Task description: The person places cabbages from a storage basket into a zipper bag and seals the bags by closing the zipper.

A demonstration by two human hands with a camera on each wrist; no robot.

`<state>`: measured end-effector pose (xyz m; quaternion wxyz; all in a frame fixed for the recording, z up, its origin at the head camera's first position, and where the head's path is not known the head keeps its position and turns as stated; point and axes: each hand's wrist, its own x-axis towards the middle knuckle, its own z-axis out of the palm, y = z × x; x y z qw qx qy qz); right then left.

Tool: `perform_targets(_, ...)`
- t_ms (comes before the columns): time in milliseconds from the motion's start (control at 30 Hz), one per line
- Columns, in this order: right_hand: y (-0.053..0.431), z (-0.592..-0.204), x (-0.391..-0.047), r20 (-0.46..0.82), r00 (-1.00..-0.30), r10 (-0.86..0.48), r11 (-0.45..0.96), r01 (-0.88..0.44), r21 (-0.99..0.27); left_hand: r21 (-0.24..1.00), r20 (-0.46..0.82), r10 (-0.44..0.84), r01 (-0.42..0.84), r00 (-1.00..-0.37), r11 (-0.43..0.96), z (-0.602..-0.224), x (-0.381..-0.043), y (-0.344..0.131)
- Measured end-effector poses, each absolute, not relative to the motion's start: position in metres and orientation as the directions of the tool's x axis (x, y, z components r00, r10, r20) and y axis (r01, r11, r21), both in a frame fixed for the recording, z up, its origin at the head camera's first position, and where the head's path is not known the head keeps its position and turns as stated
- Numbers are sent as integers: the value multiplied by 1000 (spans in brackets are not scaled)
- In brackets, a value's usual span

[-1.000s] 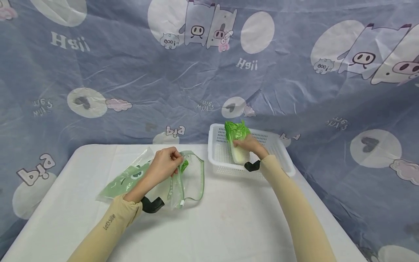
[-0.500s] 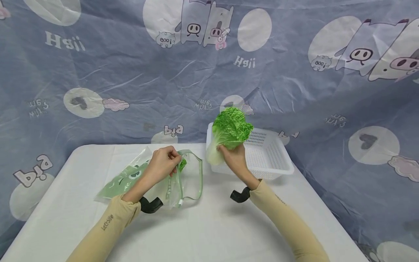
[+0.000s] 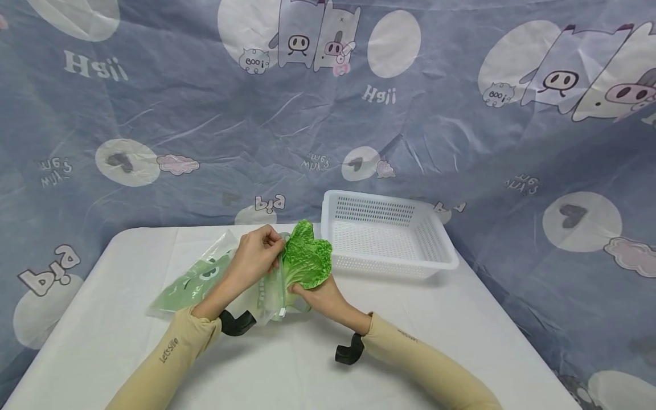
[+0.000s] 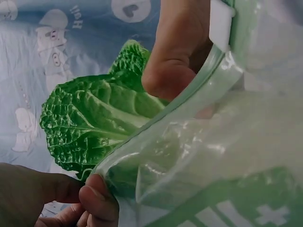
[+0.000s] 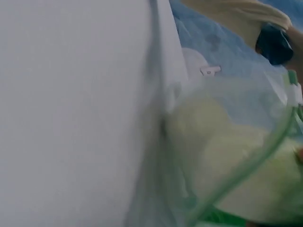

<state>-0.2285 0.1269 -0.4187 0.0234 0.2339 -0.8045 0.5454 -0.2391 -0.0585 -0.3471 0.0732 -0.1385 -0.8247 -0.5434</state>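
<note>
My left hand (image 3: 256, 253) pinches the green-edged rim of a clear zip bag (image 3: 270, 296), whose printed green end lies on the table at left. In my right hand (image 3: 328, 299) is a napa cabbage (image 3: 308, 257), its leafy top sticking out of the bag's mouth. The left wrist view shows the cabbage leaves (image 4: 90, 123) outside the rim and the right thumb (image 4: 168, 78) over it. Through the plastic in the right wrist view, two blurred pale stem ends (image 5: 246, 165) lie side by side. My right fingers are mostly hidden by the cabbage and bag.
A white perforated plastic basket (image 3: 389, 267) stands at the back right of the white-covered table (image 3: 369, 364), with nothing seen in it. A blue patterned cloth (image 3: 215, 108) hangs behind the table.
My right hand has lifted the cabbage out of the basket and carried it left, its stem end now in the bag's mouth. My left hand has stayed on the bag's rim.
</note>
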Motion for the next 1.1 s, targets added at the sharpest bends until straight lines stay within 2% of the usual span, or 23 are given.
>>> perform_targets(233,134,-431,-249,263,-772,-578,292,-497,-817,878,305,128,331,-944,346,-348,-239,-59)
perform_targets(467,142,-440,-254,231,-687,-689,268,-538,-799,868,316,153,350,-936,351,-349,-237,-56)
perform_targets(633,141,-441,-261,255,-659,-708,232,-558,-797,857,334,165,372,-928,357,-349,-234,-54)
perform_targets(767,140,-441,-261,258,-669,-697,238,-555,-797,848,343,173,384,-923,365,-348,-233,-55)
perform_targets(867,141,-439,-256,230,-686,-691,268,-538,-800,852,333,139,361,-933,380,-347,-234,-55)
perform_targets(1000,145,-429,-247,201,-656,-728,261,-536,-803,847,279,119,303,-953,436,-347,-235,-55)
perform_targets(1100,144,-422,-246,202,-642,-740,260,-550,-794,820,286,112,303,-952,486,-347,-236,-54)
